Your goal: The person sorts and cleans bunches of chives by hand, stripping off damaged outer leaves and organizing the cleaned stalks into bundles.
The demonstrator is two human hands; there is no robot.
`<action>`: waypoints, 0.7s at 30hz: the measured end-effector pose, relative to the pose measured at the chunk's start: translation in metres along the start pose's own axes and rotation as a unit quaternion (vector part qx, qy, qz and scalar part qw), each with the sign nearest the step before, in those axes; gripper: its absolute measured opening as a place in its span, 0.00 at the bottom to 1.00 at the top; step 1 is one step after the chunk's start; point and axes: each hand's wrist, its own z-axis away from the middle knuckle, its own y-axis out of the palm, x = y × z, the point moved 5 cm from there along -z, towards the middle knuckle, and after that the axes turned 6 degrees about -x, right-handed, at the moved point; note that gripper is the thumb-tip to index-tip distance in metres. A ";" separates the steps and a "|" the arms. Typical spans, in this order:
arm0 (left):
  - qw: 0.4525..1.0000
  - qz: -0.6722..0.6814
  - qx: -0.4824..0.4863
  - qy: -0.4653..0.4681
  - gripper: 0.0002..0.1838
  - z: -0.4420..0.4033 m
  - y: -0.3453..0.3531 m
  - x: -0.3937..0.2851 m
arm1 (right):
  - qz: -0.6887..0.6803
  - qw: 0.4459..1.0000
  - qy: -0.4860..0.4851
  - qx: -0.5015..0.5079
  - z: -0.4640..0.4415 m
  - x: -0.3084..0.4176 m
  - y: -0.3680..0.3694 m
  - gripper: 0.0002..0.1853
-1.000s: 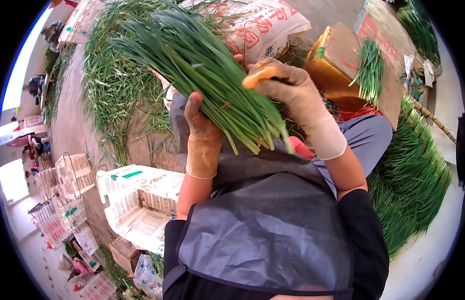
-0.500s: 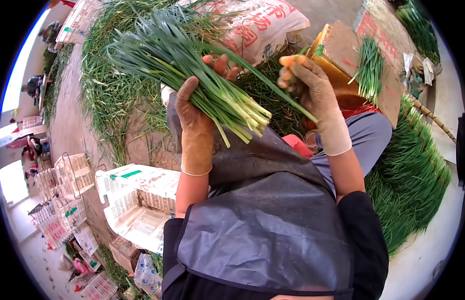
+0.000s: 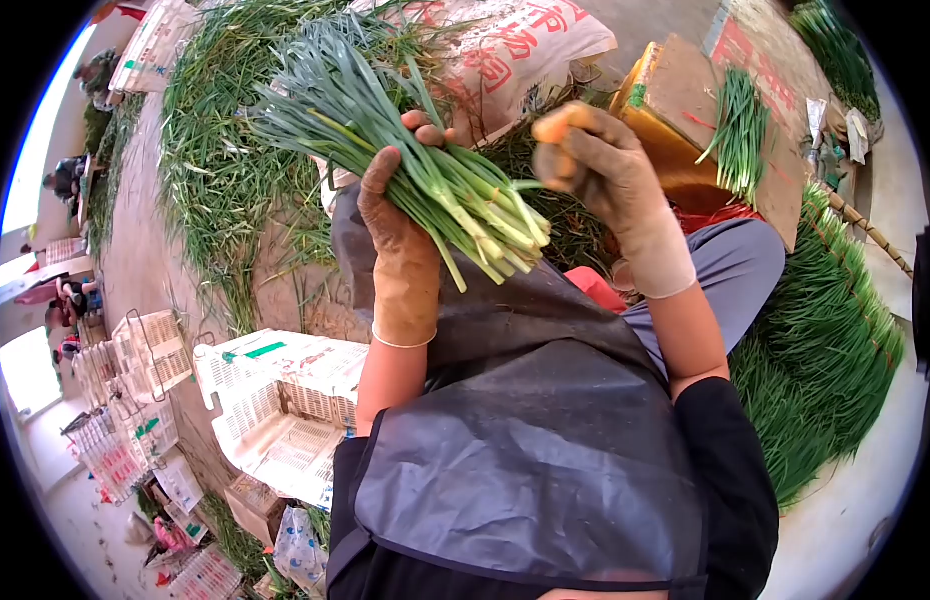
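Green stalks [image 3: 415, 160] lie bunched over a creased dark apron [image 3: 545, 440], the left hand [image 3: 395, 215] clamping gloved fingers around them: pale thick ends [image 3: 493, 228], flat blades [image 3: 330, 95]. The right hand [image 3: 610, 165] curls its fingers; whether they pinch anything, I cannot tell. Left, a perforated white crate [image 3: 315, 355]; beyond, loose leaves [image 3: 210, 150] on dusty floor [image 3: 135, 200], a red-lettered sack [image 3: 525, 50].

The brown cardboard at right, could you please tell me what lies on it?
A bundle of green stalks lies on the cardboard; the surface beneath it is hidden.
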 end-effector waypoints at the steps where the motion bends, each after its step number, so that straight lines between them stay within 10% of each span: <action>1: 0.999 0.030 0.015 -0.014 0.19 0.000 0.002 -0.003 | -0.034 0.999 -0.007 0.033 0.005 0.004 -0.012 0.12; 3: 0.999 0.024 0.019 -0.018 0.19 0.005 0.005 -0.013 | -0.079 0.995 -0.033 0.053 0.014 0.010 -0.048 0.14; 5: 1.000 -0.010 0.027 0.005 0.21 0.006 0.007 -0.024 | 0.267 0.956 0.072 -0.099 0.022 0.011 -0.081 0.15; 6: 1.000 -0.011 0.025 0.007 0.21 0.008 0.009 -0.025 | 0.463 0.880 0.029 -0.106 0.019 0.005 -0.087 0.18; 7: 0.997 -0.068 0.021 0.037 0.23 0.010 0.013 -0.027 | 0.752 0.618 -0.161 -0.163 0.022 0.013 -0.081 0.19; 9: 0.990 -0.124 0.020 0.060 0.25 0.008 0.017 -0.025 | 0.550 0.798 -0.239 -0.067 0.020 0.034 -0.004 0.21; 15: 0.981 -0.168 -0.017 0.092 0.30 0.005 0.015 -0.017 | 0.716 0.601 -0.353 0.045 0.010 0.011 0.061 0.13; 19: 0.984 -0.153 0.005 0.095 0.28 0.011 0.020 -0.023 | 0.380 0.908 -0.173 -0.008 0.007 0.039 0.023 0.05; 21: 0.988 -0.120 -0.018 0.098 0.28 0.012 0.021 -0.027 | 0.337 0.934 -0.087 -0.077 0.008 0.034 -0.031 0.07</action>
